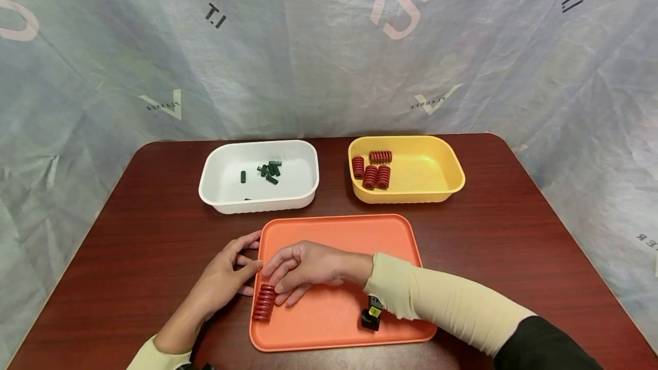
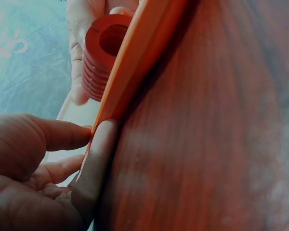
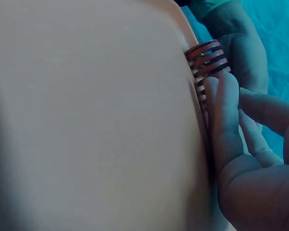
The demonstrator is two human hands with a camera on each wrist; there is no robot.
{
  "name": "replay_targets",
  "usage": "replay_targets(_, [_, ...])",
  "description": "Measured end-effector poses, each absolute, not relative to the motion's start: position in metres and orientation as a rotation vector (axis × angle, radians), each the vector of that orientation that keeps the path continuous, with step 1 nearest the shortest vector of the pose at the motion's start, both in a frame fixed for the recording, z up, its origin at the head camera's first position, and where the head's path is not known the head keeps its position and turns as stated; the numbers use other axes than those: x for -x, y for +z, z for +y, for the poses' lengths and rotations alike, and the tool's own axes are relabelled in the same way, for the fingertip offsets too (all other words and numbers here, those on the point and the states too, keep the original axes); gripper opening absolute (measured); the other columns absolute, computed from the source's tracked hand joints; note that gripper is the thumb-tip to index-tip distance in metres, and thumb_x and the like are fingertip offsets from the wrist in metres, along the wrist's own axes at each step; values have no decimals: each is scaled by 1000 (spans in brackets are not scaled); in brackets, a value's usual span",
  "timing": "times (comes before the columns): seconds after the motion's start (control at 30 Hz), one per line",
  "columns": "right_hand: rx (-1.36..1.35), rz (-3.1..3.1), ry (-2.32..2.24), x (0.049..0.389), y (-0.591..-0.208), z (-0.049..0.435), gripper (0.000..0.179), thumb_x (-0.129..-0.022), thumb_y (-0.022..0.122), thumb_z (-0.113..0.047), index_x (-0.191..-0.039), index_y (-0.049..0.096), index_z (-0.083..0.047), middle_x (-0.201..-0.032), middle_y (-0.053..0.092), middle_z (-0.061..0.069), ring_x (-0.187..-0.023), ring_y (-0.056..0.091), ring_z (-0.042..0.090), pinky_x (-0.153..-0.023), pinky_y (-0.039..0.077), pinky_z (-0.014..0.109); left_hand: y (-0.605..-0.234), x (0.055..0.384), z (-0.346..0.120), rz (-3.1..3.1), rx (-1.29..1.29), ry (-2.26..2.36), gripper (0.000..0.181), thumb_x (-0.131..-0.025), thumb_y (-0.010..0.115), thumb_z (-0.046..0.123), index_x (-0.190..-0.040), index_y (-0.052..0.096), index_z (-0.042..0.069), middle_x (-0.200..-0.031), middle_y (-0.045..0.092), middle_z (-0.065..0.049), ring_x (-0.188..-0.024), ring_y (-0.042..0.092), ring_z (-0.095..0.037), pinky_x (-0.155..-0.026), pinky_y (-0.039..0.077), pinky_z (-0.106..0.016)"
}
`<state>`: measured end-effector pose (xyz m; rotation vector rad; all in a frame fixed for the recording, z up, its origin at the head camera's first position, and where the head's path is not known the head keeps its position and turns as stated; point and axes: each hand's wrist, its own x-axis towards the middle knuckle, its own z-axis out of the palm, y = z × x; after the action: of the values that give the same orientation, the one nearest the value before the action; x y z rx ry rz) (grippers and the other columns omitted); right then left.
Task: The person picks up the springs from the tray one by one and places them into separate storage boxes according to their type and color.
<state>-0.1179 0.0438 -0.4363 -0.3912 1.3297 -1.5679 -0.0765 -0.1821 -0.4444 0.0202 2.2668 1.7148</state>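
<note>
Against the left side of the orange tray (image 1: 354,313), one red coil spring (image 1: 264,303) lies along the rim, its open end facing the left wrist view. My right hand (image 1: 313,267) reaches across the tray, its fingers extended beside the upper end of the spring. In the right wrist view those fingers (image 3: 227,115) overlap part of the coils. On the tray's left side, my left hand (image 1: 223,276) pinches the rim, thumb at the edge and a finger on the outer wall, as the left wrist view shows.
Behind the tray at left stands a white bin (image 1: 264,205) with several small dark green springs (image 1: 271,170). Right of it, a yellow bin (image 1: 421,196) holds several red springs (image 1: 380,157). Both sit on a dark wood table (image 1: 514,233); a printed grey sheet (image 1: 308,73) hangs behind.
</note>
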Motion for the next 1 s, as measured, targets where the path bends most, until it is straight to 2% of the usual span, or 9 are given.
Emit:
replay_targets(0.2, [406, 1438, -1567, 114, -436, 43, 28, -91, 66, 18, -118, 66, 11, -90, 71, 12, -75, 72, 21, -74, 65, 36, -445, 76, -182, 2255, -21, 1725, 61, -100, 66, 3, -156, 43, 12, -147, 44, -15, -108, 63, -28, -61, 65, -41])
replay_targets(0.4, [409, 1481, -1511, 117, -432, 52, 28, -94, 63, 15, -122, 67, 11, -91, 73, 14, -72, 71, 20, -69, 65, 31, -445, 76, -182, 2254, -7, 1724, 61, -100, 66, 4, -156, 43, 12, -147, 45, -15, -108, 63, -27, -60, 65, -41])
replay_targets(0.67, [419, 1511, -1485, 123, -428, 68, 22, -100, 58, 9, -120, 67, 13, -98, 73, 17, -76, 70, 19, -74, 65, 32, -445, 76, -182, 2250, -11, 1731, 62, -100, 67, 4, -156, 43, 12, -147, 45, -16, -106, 63, -26, -61, 65, -41])
replay_targets(1.0, [427, 1594, -1484, 130, -426, 82, 19, -100, 60, 8, -117, 69, 10, -96, 74, 18, -75, 71, 19, -74, 65, 34, -443, 76, -182, 2246, 9, 1712, 60, -101, 66, 5, -156, 44, 14, -146, 45, -14, -105, 64, -24, -62, 65, -41])
